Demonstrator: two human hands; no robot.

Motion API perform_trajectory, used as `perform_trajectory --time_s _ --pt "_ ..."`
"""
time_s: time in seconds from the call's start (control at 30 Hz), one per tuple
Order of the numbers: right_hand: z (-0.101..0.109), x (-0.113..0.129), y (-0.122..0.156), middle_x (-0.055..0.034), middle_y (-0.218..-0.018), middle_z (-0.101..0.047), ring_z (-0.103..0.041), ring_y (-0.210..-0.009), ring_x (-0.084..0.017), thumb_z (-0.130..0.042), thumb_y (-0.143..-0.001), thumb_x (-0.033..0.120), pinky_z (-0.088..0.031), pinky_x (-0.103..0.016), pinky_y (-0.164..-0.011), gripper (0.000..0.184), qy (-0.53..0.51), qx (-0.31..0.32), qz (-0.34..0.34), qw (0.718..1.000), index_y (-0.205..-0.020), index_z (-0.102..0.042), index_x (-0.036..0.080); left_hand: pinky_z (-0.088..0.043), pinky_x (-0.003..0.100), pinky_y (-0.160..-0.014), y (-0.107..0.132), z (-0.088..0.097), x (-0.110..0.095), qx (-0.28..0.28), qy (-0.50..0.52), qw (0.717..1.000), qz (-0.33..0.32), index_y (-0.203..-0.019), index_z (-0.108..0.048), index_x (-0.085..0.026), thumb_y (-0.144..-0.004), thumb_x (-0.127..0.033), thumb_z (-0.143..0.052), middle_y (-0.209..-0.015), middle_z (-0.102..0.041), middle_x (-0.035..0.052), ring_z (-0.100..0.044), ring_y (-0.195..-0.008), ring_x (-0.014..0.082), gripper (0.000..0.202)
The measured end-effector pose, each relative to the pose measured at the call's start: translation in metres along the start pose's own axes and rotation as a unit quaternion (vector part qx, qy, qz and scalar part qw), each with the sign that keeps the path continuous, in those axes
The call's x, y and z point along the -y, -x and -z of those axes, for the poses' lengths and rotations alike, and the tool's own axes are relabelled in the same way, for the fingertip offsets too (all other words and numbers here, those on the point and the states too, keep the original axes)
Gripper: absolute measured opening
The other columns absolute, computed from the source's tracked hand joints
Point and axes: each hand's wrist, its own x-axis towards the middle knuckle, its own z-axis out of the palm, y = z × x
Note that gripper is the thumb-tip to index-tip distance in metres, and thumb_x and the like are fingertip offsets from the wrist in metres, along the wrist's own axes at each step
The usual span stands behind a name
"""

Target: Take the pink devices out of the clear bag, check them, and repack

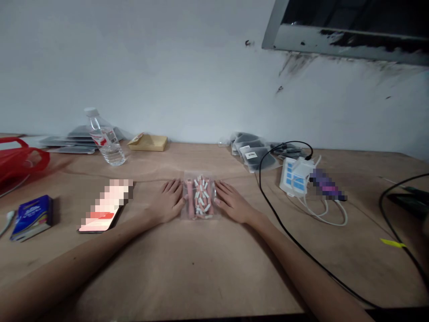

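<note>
Nearest us, our two bare forearms [80, 261] stretch in from the lower corners and slant inward over the bare wooden table [194, 281]. Our left hand [169, 203] and right hand [233, 201] lie palm down with fingers outstretched, gripping nothing. Between them sits the clear bag [201, 197], flat on the tabletop, with pink rods along its sides and small pink and white pieces in the middle. Our thumbs reach its two side edges; whether they press on the plastic, we cannot tell.

To steady the bag well, we do best with the palms low and level, one at each side, pressing evenly so that it neither slides nor buckles. Light thumbs suit the thin plastic, which could crease or slip under a hard push, and the loose pieces inside would probably shift if we tipped it. We should also mind our elbows: the phone [107, 208] lies just beyond our left forearm, and the black cable [283, 226] runs close beside our right one.
</note>
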Motion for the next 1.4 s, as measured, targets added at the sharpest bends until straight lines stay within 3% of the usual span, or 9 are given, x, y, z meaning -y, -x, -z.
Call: perform_trajectory --time_s 0.2,0.47,0.77,0.93,1.03,1.1,1.17,1.3,1.4 --pt "0.000 -0.001 0.000 -0.0120 -0.162 -0.034 -0.029 -0.152 -0.032 -0.026 -0.103 0.065 -0.026 -0.057 -0.123 0.071 -0.001 0.001 0.010 1.000 -0.156 -0.039 0.020 -0.020 0.051 -0.123 -0.002 0.004 -0.002 0.045 0.000 0.999 0.022 -0.154 -0.037 -0.005 -0.104 -0.052 -0.021 -0.163 -0.028 0.0216 -0.022 -0.153 0.0341 0.071" --pt "-0.001 -0.002 0.000 -0.0165 -0.160 -0.038 -0.031 -0.151 -0.033 -0.028 -0.103 0.065 -0.027 -0.058 -0.122 0.073 -0.013 -0.012 0.012 1.000 -0.153 -0.045 0.015 -0.019 0.055 -0.122 -0.002 0.005 -0.002 0.046 0.013 0.999 0.015 -0.155 -0.035 -0.004 -0.102 -0.057 -0.026 -0.163 -0.026 0.0236 -0.019 -0.153 0.0371 0.075" --pt "0.002 -0.001 -0.002 -0.0159 -0.155 -0.048 -0.041 -0.145 -0.033 -0.033 -0.102 0.065 -0.031 -0.059 -0.120 0.069 -0.060 -0.034 0.017 0.997 -0.152 -0.046 0.020 -0.021 0.058 -0.120 -0.006 0.010 0.003 0.069 0.077 0.995 0.016 -0.157 -0.034 -0.015 -0.091 -0.076 -0.040 -0.164 -0.026 0.0208 -0.020 -0.153 0.0397 0.090" --pt "-0.005 -0.007 -0.003 -0.0193 -0.158 -0.042 -0.042 -0.145 -0.035 -0.036 -0.099 0.068 -0.035 -0.060 -0.117 0.076 -0.125 -0.092 -0.080 0.985 -0.156 -0.034 0.018 -0.025 0.055 -0.120 -0.009 0.031 0.008 0.110 0.095 0.989 -0.027 -0.153 -0.040 -0.015 -0.094 -0.075 -0.037 -0.163 -0.030 0.0191 -0.023 -0.152 0.0377 0.085" --pt "-0.010 -0.010 -0.004 -0.0204 -0.159 -0.039 -0.039 -0.146 -0.036 -0.044 -0.096 0.069 -0.034 -0.060 -0.118 0.081 -0.144 -0.126 -0.128 0.973 -0.157 -0.030 0.018 -0.035 0.045 -0.115 -0.012 0.048 0.014 0.127 0.125 0.980 -0.084 -0.149 -0.048 -0.018 -0.097 -0.069 -0.038 -0.157 -0.043 0.0150 -0.041 -0.145 0.0326 0.074" --pt "-0.009 -0.008 -0.005 -0.0203 -0.155 -0.046 -0.045 -0.142 -0.036 -0.048 -0.096 0.065 -0.037 -0.059 -0.115 0.076 -0.150 -0.141 -0.127 0.970 -0.154 -0.036 0.018 -0.045 0.038 -0.106 -0.014 0.054 0.019 0.113 0.153 0.976 -0.107 -0.146 -0.052 -0.024 -0.099 -0.062 -0.039 -0.149 -0.056 0.0080 -0.056 -0.132 0.0280 0.061" --pt "-0.005 -0.003 -0.005 -0.0185 -0.143 -0.059 -0.057 -0.130 -0.035 -0.050 -0.098 0.059 -0.044 -0.056 -0.109 0.062 -0.150 -0.146 -0.104 0.972 -0.144 -0.050 0.019 -0.051 0.036 -0.097 -0.016 0.055 0.023 0.087 0.163 0.979 -0.082 -0.141 -0.057 -0.027 -0.100 -0.055 -0.040 -0.140 -0.064 0.0044 -0.064 -0.121 0.0264 0.052" --pt "0.006 0.013 -0.006 -0.0106 -0.113 -0.075 -0.070 -0.100 -0.029 -0.052 -0.099 0.047 -0.055 -0.046 -0.089 0.036 -0.124 -0.152 -0.064 0.978 -0.118 -0.069 0.021 -0.052 0.042 -0.096 -0.019 0.048 0.023 -0.007 0.118 0.993 0.032 -0.129 -0.065 -0.018 -0.097 -0.036 -0.042 -0.131 -0.068 0.0106 -0.066 -0.116 0.0287 0.043" --pt "0.010 0.021 -0.005 -0.0088 -0.104 -0.077 -0.071 -0.092 -0.028 -0.054 -0.098 0.044 -0.055 -0.042 -0.082 0.031 -0.114 -0.152 -0.058 0.980 -0.111 -0.072 0.022 -0.048 0.045 -0.103 -0.020 0.047 0.008 -0.048 0.060 0.997 0.006 -0.118 -0.068 -0.015 -0.096 -0.029 -0.040 -0.125 -0.069 0.0139 -0.062 -0.119 0.0300 0.038"
